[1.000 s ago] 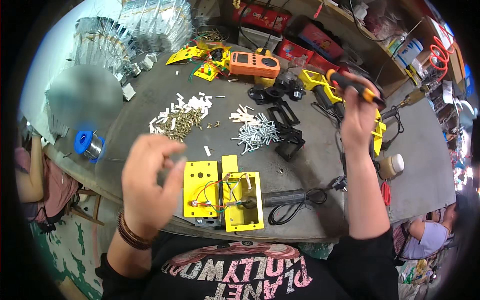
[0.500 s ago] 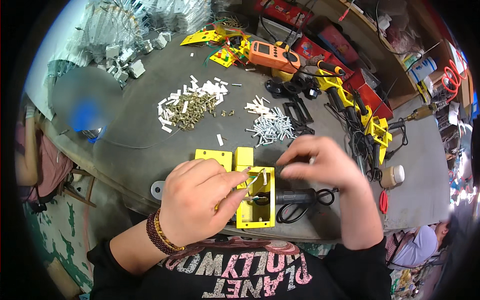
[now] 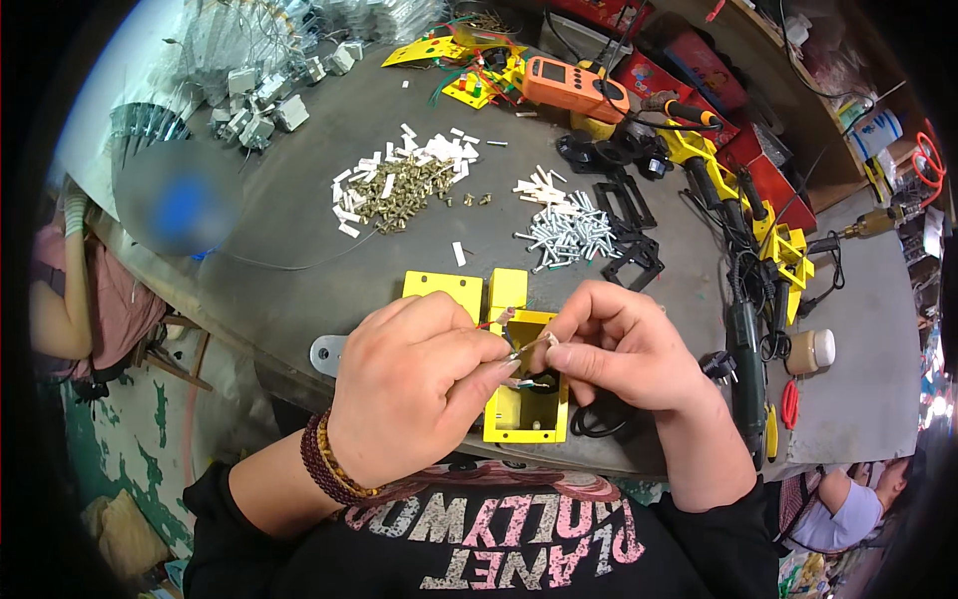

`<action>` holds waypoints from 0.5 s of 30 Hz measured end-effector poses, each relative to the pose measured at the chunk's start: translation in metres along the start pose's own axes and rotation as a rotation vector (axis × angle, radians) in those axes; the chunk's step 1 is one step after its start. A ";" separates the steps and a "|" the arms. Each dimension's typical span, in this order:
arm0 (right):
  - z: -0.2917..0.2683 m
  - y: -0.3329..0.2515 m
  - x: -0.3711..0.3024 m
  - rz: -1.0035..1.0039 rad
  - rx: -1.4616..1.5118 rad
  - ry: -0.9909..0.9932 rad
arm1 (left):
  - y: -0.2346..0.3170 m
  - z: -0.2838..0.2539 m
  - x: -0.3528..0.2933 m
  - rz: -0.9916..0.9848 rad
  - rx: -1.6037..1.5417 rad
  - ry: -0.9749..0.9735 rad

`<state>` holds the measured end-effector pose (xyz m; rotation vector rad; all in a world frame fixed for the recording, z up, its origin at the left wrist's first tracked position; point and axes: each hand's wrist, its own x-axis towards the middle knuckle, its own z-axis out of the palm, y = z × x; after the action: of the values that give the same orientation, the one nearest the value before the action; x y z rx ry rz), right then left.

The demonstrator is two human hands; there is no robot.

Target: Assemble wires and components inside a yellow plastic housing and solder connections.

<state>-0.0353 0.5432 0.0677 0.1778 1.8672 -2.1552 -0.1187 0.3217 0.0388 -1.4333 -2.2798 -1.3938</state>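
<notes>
A yellow box (image 3: 527,436), open at the top, sits at the table's front edge, with thin wires inside it. Over its left part is my left hand (image 3: 424,374), thumb and forefinger pinched on thin wires (image 3: 515,354). My right hand (image 3: 624,344) is closed above the box's right side, its fingertips pinching a small whitish piece (image 3: 552,339) at the wire's end. Whether that piece is around the wire or beside it, I cannot tell. Behind the box stands a yellow upright block (image 3: 508,289), beside a flat yellow plate (image 3: 444,287). A beaded bracelet circles my left wrist.
Small white pieces (image 3: 444,150) and brass-coloured screws (image 3: 399,200) lie piled at mid-table. Silver screws (image 3: 571,235) lie to their right. An orange meter (image 3: 576,88) stands behind; yellow-and-black tools (image 3: 788,262) line the right. Another person (image 3: 95,275) is at the left.
My right hand has come left and down to the box, its fingertips now beside the left ones at the wires. The black handle beside the box is now mostly hidden. The view has shifted slightly.
</notes>
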 end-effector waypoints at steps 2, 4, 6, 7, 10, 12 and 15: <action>-0.001 0.002 0.000 -0.009 -0.016 0.011 | 0.002 -0.001 0.000 -0.012 -0.011 -0.011; 0.002 0.010 0.002 -0.158 -0.098 0.051 | 0.000 -0.003 -0.001 -0.016 -0.020 -0.040; 0.005 0.009 0.002 -0.173 -0.151 0.058 | -0.001 -0.004 -0.002 -0.007 -0.028 -0.047; 0.006 0.008 0.001 -0.194 -0.209 0.060 | -0.001 -0.004 -0.002 0.005 -0.030 -0.048; 0.005 0.009 -0.001 -0.100 -0.128 0.072 | -0.003 -0.003 -0.003 -0.024 -0.049 -0.055; 0.006 0.007 -0.004 -0.100 -0.181 0.090 | -0.003 -0.004 -0.003 -0.016 -0.025 -0.057; 0.008 0.009 -0.003 -0.156 -0.317 0.117 | -0.002 -0.004 -0.003 -0.006 0.022 -0.061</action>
<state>-0.0292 0.5342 0.0611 0.0965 2.3289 -1.9431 -0.1199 0.3159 0.0382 -1.4838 -2.3308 -1.3401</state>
